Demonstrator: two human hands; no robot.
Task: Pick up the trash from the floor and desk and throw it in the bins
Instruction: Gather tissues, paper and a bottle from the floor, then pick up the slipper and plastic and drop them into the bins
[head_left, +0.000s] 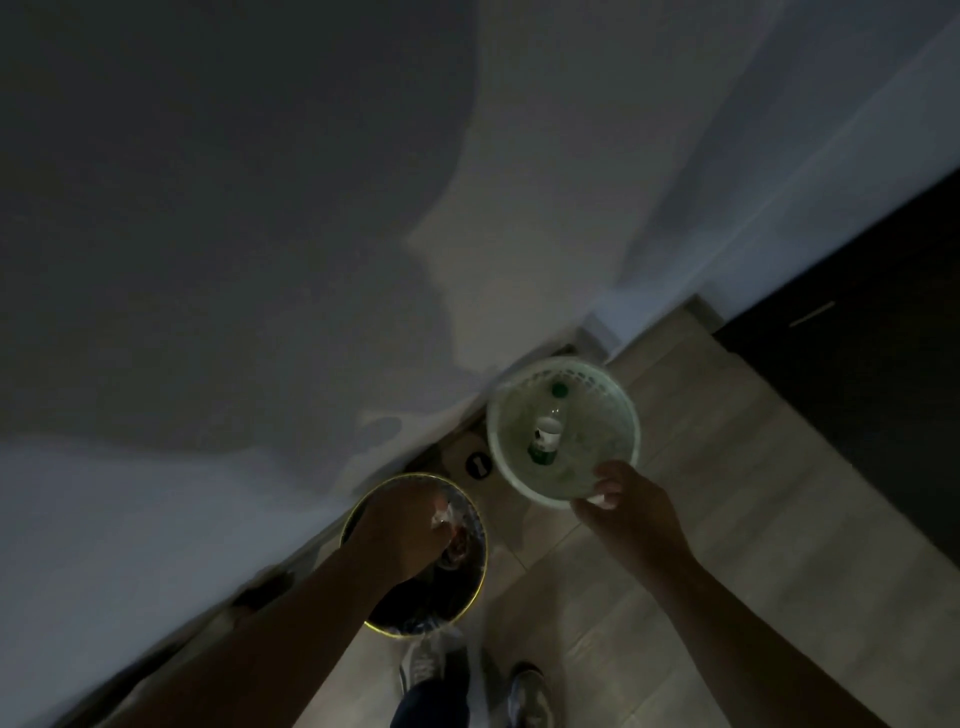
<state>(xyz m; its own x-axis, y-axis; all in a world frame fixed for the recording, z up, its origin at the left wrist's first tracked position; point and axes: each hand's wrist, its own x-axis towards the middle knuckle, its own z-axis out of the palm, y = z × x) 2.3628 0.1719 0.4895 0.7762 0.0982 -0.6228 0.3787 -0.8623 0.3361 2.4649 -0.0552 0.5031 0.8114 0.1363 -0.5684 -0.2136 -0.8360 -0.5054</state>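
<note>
Left hand (410, 525) over dark bin (415, 603), fingers curled round crumpled wrapper (441, 517); right hand (628, 509) at green basket (587, 415) rim, pinching white scrap (602, 500).

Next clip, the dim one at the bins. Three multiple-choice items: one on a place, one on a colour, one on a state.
1. Where is the bottle?
A. in the pale green basket bin
B. on the floor
C. on a desk
2. The dark bin has a rim that is:
A. red
B. yellow
C. white
3. The left hand is:
A. hanging idle
B. flat against the wall
C. pinching a pale scrap over the dark bin
Key: 1 A, it lies inside the basket. 2 B, a thin yellow line rings it. 3 C, fingertips close on the scrap above the bin's mouth; the right hand seems to pinch a white scrap at the basket's rim.
</note>
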